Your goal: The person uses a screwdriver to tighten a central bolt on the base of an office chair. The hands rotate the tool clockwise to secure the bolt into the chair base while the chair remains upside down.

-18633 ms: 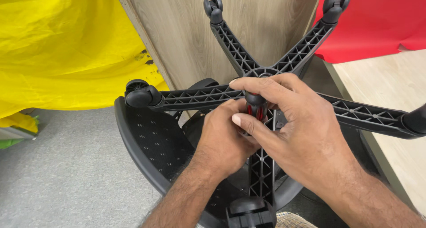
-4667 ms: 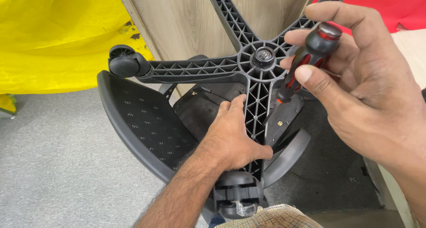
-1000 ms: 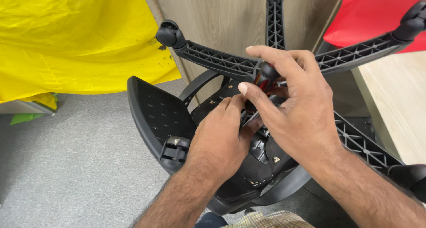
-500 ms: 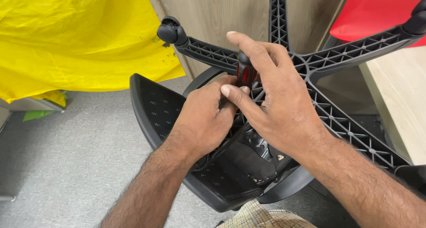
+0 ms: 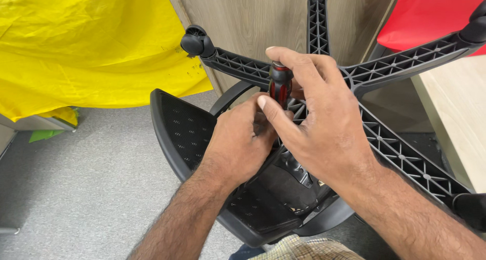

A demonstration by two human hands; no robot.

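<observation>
Centre frame, my right hand [image 5: 324, 133] clamps the stiff, grippy screwdriver [image 5: 280, 84] by its handle; left hand [image 5: 242, 141] curls closed, steadying its shaft over the rigid, heavy chair base [image 5: 405, 67].

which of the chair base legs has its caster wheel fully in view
The leg pointing up-left, ending in the black caster by the yellow cloth. The others' ends are cut off by the frame's edge or only partly in view.
</observation>
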